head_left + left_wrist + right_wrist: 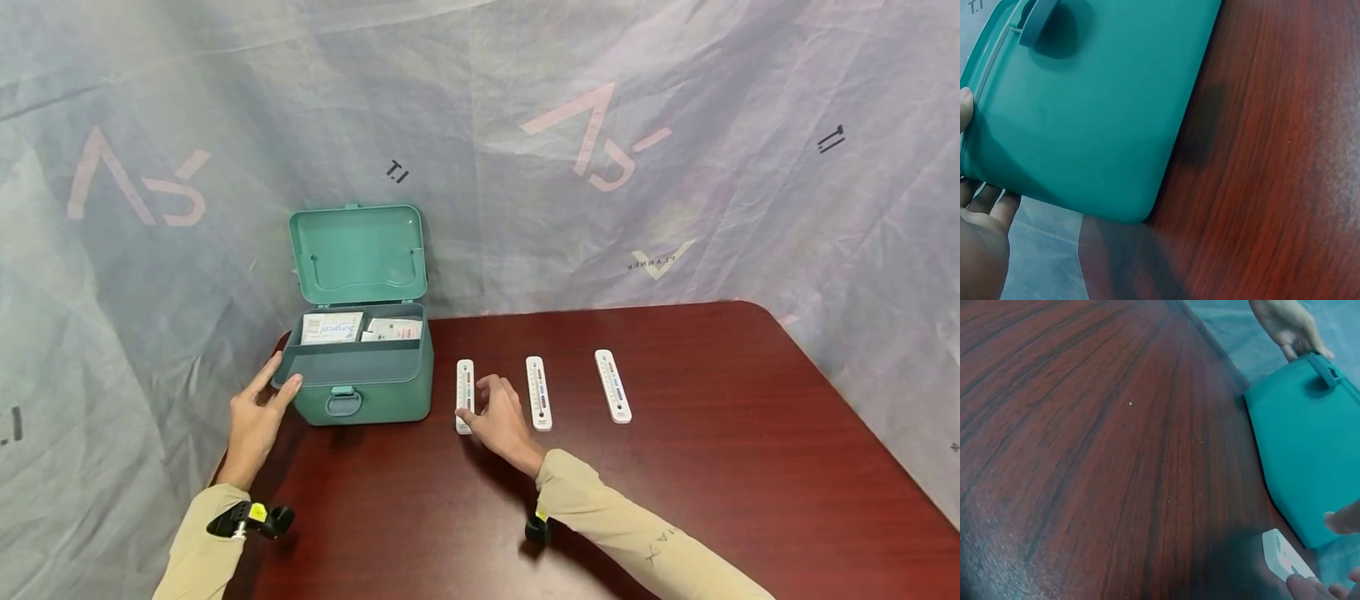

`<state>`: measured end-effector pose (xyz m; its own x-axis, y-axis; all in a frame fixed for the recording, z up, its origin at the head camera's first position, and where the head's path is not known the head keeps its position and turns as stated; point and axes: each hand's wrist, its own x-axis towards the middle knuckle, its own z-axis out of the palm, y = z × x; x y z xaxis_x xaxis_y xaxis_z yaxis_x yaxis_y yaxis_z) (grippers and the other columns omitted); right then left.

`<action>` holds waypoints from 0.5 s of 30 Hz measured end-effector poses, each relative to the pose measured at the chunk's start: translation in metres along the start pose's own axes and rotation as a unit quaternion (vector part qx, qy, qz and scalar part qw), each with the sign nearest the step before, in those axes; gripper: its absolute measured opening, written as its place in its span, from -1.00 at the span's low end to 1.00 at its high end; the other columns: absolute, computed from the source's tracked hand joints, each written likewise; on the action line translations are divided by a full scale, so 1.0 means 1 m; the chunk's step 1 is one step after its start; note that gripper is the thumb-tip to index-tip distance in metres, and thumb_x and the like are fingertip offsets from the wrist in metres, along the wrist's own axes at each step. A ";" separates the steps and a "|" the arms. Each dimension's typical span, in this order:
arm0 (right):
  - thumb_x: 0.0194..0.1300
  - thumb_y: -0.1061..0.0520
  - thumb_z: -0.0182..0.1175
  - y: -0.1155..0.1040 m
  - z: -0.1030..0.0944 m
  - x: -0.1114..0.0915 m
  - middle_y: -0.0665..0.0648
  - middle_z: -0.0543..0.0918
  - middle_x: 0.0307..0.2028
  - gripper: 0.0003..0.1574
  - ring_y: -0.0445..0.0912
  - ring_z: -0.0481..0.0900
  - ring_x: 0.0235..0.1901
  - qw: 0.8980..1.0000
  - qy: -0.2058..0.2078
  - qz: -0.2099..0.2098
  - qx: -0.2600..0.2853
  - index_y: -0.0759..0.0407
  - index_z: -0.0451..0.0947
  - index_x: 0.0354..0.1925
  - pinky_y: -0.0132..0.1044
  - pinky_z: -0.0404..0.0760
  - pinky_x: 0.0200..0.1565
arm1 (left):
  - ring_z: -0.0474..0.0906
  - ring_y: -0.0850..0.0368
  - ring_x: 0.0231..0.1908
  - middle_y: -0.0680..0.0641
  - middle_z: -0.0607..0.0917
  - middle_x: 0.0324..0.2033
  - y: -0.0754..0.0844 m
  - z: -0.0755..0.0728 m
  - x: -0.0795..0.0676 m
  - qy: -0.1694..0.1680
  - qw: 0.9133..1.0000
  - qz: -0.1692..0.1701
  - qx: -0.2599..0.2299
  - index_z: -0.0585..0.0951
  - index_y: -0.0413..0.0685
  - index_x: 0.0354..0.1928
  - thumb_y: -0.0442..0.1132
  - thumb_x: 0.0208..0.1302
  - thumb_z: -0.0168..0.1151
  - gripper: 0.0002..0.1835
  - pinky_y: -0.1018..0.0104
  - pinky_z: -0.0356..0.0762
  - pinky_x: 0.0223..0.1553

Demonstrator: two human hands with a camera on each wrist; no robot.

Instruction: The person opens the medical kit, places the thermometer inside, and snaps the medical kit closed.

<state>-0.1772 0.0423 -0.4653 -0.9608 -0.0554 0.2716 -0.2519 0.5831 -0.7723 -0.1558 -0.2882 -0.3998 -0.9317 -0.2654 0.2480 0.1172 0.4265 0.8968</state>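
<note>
A green medicine box (401, 402) stands at the left with its lid (360, 250) raised. At its front left corner my left hand (253, 425) holds the rim, thumb on the front and fingers along the side. To the right of the box lie three white thermometers: a left one (465, 375), a middle one (535, 387) and a right one (613, 387). My right hand (501, 417) is over the left thermometer, its thumb spread from the fingers. In the right wrist view, fingertips are right at the thermometer's edge (1280, 555), with the thumb apart.
Inside the box, a white carton marked Surgical (330, 327) and a white packet (393, 330) sit in the rear compartments. A shelf (352, 364) spans the front part. The red-brown table (712, 467) ends at grey hanging cloth (480, 167) behind and at both sides.
</note>
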 end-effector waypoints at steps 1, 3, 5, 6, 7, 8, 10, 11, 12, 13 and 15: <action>-0.07 0.13 0.50 0.001 0.001 -0.001 0.25 0.52 -0.30 -0.42 -0.07 0.49 -0.41 1.000 0.001 0.000 -0.001 0.37 0.47 -0.13 -0.24 0.49 -0.28 | 0.16 0.07 0.34 -0.17 0.28 0.35 0.001 0.000 0.000 -0.001 1.000 0.002 0.000 0.30 -0.10 0.37 -0.20 0.29 0.24 -0.37 0.51 0.30 0.12; -0.08 0.13 0.50 0.001 0.004 -0.002 0.24 0.52 -0.31 -0.41 -0.05 0.46 -0.37 1.000 0.006 0.000 -0.004 0.37 0.47 -0.14 -0.21 0.48 -0.26 | 0.16 0.07 0.34 -0.18 0.27 0.35 0.001 0.000 0.000 -0.002 1.000 0.007 -0.003 0.30 -0.11 0.37 -0.21 0.29 0.24 -0.37 0.57 0.30 0.08; -0.09 0.12 0.51 0.002 0.006 -0.002 0.23 0.50 -0.31 -0.38 -0.04 0.44 -0.34 1.000 0.008 0.007 -0.005 0.37 0.45 -0.13 -0.18 0.47 -0.23 | 0.15 0.06 0.34 -0.19 0.27 0.35 0.000 0.000 0.000 -0.006 1.000 0.010 -0.007 0.29 -0.12 0.37 -0.22 0.29 0.23 -0.37 0.59 0.30 0.07; -0.09 0.12 0.51 0.002 0.007 -0.003 0.23 0.50 -0.30 -0.36 -0.03 0.44 -0.33 1.000 0.007 0.013 -0.004 0.37 0.44 -0.12 -0.17 0.46 -0.23 | 0.15 0.05 0.34 -0.19 0.27 0.35 0.001 0.000 0.000 -0.007 1.000 0.008 -0.005 0.30 -0.12 0.37 -0.20 0.29 0.24 -0.37 0.58 0.31 0.06; -0.10 0.11 0.52 0.002 0.008 -0.003 0.23 0.49 -0.30 -0.34 -0.02 0.43 -0.32 1.000 0.005 0.020 -0.003 0.37 0.43 -0.11 -0.16 0.45 -0.22 | 0.14 0.05 0.35 -0.18 0.27 0.35 0.001 0.000 0.000 -0.009 1.000 0.006 -0.005 0.30 -0.11 0.37 -0.20 0.29 0.24 -0.37 0.57 0.31 0.07; -0.10 0.09 0.52 0.002 0.009 -0.003 0.23 0.48 -0.28 -0.32 -0.01 0.43 -0.31 1.000 0.003 0.026 -0.004 0.36 0.41 -0.09 -0.15 0.45 -0.21 | 0.14 0.04 0.35 -0.18 0.27 0.35 0.001 0.000 -0.001 -0.010 1.000 0.007 -0.007 0.29 -0.11 0.37 -0.20 0.29 0.24 -0.37 0.57 0.31 0.07; -0.10 0.07 0.52 0.002 0.011 -0.003 0.22 0.46 -0.26 -0.27 0.01 0.42 -0.29 0.999 -0.003 0.038 -0.007 0.36 0.39 -0.06 -0.13 0.44 -0.20 | 0.14 0.04 0.35 -0.18 0.26 0.35 0.000 -0.001 -0.001 -0.011 1.000 0.005 -0.008 0.29 -0.08 0.37 -0.20 0.29 0.24 -0.37 0.57 0.32 0.07; -0.10 0.06 0.52 0.001 0.012 -0.003 0.21 0.46 -0.25 -0.25 0.01 0.42 -0.28 0.999 -0.005 0.043 -0.008 0.35 0.38 -0.05 -0.13 0.43 -0.19 | 0.13 0.04 0.35 -0.18 0.26 0.36 0.000 -0.001 -0.002 -0.012 1.000 0.008 -0.011 0.29 -0.08 0.37 -0.21 0.30 0.23 -0.37 0.58 0.31 0.07; -0.10 0.05 0.52 0.001 0.013 -0.002 0.21 0.45 -0.25 -0.24 0.02 0.42 -0.28 0.999 -0.008 0.046 -0.009 0.35 0.37 -0.04 -0.11 0.43 -0.18 | 0.12 0.05 0.36 -0.18 0.25 0.36 -0.001 -0.001 -0.002 -0.012 1.000 0.011 -0.015 0.28 -0.08 0.38 -0.23 0.30 0.22 -0.38 0.57 0.31 0.08; -0.11 0.04 0.52 0.001 0.014 -0.002 0.19 0.44 -0.25 -0.23 0.03 0.42 -0.27 0.999 -0.009 0.050 -0.012 0.35 0.37 -0.04 -0.10 0.43 -0.18 | 0.12 0.05 0.36 -0.18 0.25 0.36 -0.001 -0.001 -0.002 -0.012 1.000 0.011 -0.014 0.29 -0.07 0.38 -0.23 0.30 0.22 -0.38 0.59 0.30 0.07; -0.12 0.02 0.53 0.002 0.016 -0.002 0.17 0.44 -0.25 -0.21 0.02 0.42 -0.28 0.998 -0.012 0.057 -0.014 0.35 0.37 -0.03 -0.11 0.44 -0.18 | 0.13 0.05 0.36 -0.18 0.26 0.35 -0.005 -0.002 0.000 -0.010 1.000 0.012 -0.013 0.29 -0.06 0.37 -0.23 0.30 0.23 -0.38 0.60 0.30 0.06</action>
<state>-0.1774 0.0306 -0.4762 -0.9857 -0.0058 0.1683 -0.1371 0.6086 -0.7816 -0.1554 -0.2918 -0.4036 -0.9353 -0.2374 0.2623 0.1482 0.4102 0.8999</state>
